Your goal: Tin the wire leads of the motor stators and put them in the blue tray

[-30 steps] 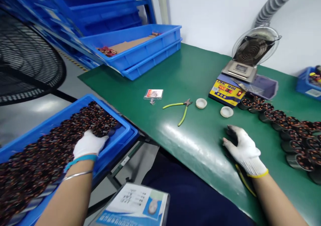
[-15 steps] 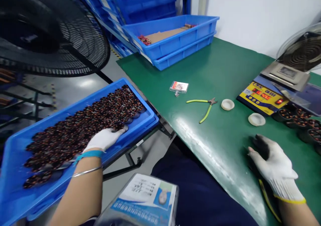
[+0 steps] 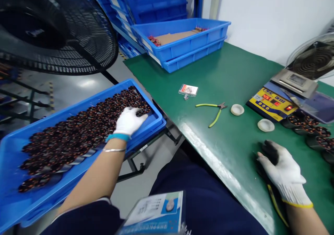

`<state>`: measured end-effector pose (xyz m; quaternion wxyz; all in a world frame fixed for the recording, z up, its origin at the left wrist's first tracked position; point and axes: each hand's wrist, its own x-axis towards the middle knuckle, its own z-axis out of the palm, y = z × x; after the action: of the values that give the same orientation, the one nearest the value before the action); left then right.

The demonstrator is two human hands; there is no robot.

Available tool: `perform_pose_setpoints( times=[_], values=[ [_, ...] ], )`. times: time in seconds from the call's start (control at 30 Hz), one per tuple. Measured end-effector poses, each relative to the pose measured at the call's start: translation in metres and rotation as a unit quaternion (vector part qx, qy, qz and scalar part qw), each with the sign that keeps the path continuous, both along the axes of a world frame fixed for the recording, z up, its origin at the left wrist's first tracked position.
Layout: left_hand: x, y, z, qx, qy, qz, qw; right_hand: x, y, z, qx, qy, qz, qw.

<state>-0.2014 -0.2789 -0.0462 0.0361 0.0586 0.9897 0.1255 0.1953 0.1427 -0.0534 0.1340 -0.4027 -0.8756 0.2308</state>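
A blue tray (image 3: 15,179) packed with several copper-wound stators (image 3: 78,134) stands on a low frame to my left. My left hand (image 3: 129,121), in a white glove, reaches into the tray's far right corner with its fingers curled down around one stator there. My right hand (image 3: 283,170), also gloved and dark at the fingertips, rests on the green mat (image 3: 224,148). Its fingers are bent over a dark tool whose yellow handle (image 3: 277,204) runs back under my wrist.
On the mat lie green-handled cutters (image 3: 214,112), two white caps (image 3: 237,109), a small clipped card (image 3: 188,90) and a yellow solder station (image 3: 271,101), with more stators (image 3: 314,132) at the right. Stacked blue trays (image 3: 182,45) stand at the back; a large fan (image 3: 52,30) at the left.
My left hand has moved from the tray's near edge forward to its far right corner and curled over a stator. My right hand has stayed in place on the mat.
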Motion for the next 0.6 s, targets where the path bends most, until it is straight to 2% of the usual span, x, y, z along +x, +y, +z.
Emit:
perform_pose_setpoints(
  times=[0.1,0.2,0.27,0.37,0.47,0.6],
  values=[
    [-0.015,0.034,-0.012,-0.027,0.006,-0.02,0.999,-0.001,-0.002,0.001,-0.008,0.008,0.003,1.0],
    [-0.015,0.039,-0.016,-0.03,-0.004,-0.035,0.999,-0.001,-0.005,0.002,0.002,0.011,0.011,1.0],
    [-0.005,0.025,-0.013,-0.02,-0.013,-0.036,0.999,-0.001,-0.006,0.005,0.021,0.011,0.016,1.0],
    [0.017,-0.011,-0.008,-0.017,-0.037,0.013,0.999,-0.002,-0.007,0.007,0.037,0.001,0.022,0.999],
    [0.035,-0.04,-0.007,-0.017,-0.114,0.034,0.993,-0.002,-0.005,0.007,0.037,-0.014,0.021,0.999],
    [0.031,-0.044,-0.013,0.008,-0.16,0.001,0.987,-0.001,-0.003,0.005,0.033,-0.015,0.02,0.999]
  ],
)
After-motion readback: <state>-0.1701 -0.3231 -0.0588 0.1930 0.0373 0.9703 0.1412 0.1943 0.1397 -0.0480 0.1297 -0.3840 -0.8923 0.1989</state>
